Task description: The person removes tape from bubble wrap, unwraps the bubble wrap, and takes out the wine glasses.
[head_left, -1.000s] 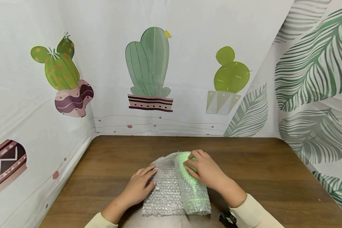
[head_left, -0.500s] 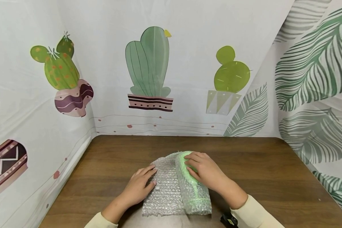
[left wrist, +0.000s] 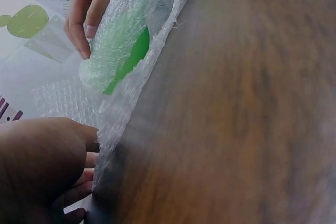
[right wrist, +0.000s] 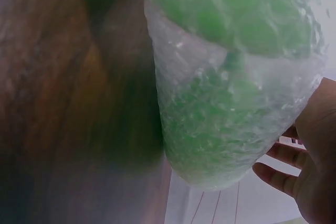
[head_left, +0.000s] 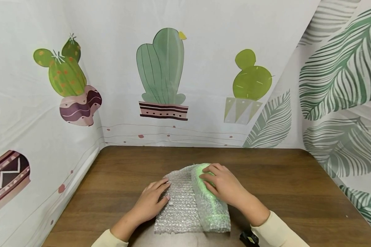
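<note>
A sheet of bubble wrap (head_left: 179, 202) lies on the table, its right part rolled around a green object (left wrist: 131, 59). The object is broad at the far end and narrows to a stem-like strip toward me; the wrap blurs its exact kind. My left hand (head_left: 149, 202) rests on the left edge of the flat wrap with fingers spread. Over the far half of the roll (head_left: 213, 209) lies my right hand (head_left: 224, 183), its loosely bent fingers touching the top. In the right wrist view, fingertips (right wrist: 268, 171) meet the side of the roll.
The brown wooden table (head_left: 136, 161) extends behind and to both sides of the wrap. A small black item (head_left: 248, 237) lies at the front, beside the right sleeve (head_left: 275, 231). White cloth with printed cacti (head_left: 120, 79) and leaves hangs around the table.
The roll and my right hand have shifted very slightly to the right, and the right fingers have slid a little over it. My left hand has stayed in place.
</note>
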Demonstrator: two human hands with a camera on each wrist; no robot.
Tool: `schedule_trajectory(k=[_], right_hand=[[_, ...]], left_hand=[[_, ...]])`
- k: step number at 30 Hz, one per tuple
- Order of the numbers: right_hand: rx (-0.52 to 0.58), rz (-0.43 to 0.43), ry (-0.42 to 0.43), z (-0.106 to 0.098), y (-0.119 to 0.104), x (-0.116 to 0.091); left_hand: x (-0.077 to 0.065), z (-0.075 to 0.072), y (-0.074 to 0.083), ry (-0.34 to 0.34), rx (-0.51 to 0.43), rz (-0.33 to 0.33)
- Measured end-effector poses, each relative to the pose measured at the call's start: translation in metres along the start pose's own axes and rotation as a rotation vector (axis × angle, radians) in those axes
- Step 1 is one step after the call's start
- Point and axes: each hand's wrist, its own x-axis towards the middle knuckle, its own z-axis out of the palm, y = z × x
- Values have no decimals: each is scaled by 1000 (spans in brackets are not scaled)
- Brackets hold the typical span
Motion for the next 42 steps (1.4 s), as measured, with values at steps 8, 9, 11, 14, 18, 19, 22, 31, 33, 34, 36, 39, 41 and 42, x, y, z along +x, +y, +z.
schedule_trajectory(k=[8,9,11,14,18,19,22,31,33,34,36,39,41,42], right_hand=[[-35,36,-15,-1,4,-4],[-38,39,-16,-1,4,-5],[-44,45,-15,-1,6,-6],[-45,43,-9,-2,8,-7],[-43,29,6,-1,10,-9],[-43,27,9,-1,11,-9],[-43,33,7,-1,12,-10],[-45,44,27,-2,13,-12],[-44,45,40,-1,14,-12],[-42,48,44,-1,14,-12],[-35,50,54,0,14,-12],[-25,51,66,1,15,-12],[-16,41,72,2,15,-12],[-13,35,74,2,15,-13]], left_hand=[[1,1,-1,-9,-2,0],[1,1,-1,-8,-2,1],[1,1,-1,-3,-1,2],[1,0,-1,1,-2,4],[1,-1,-1,2,-17,-5],[1,-1,-2,2,-21,-8],[2,-1,-2,6,-21,-11],[2,-1,-2,6,-29,-10],[2,-1,-2,12,-25,1],[2,-1,-2,11,-23,3],[2,-1,-2,9,-15,5],[2,0,-2,6,-6,-2],[2,0,-1,3,0,-12],[2,1,-1,5,3,-15]])
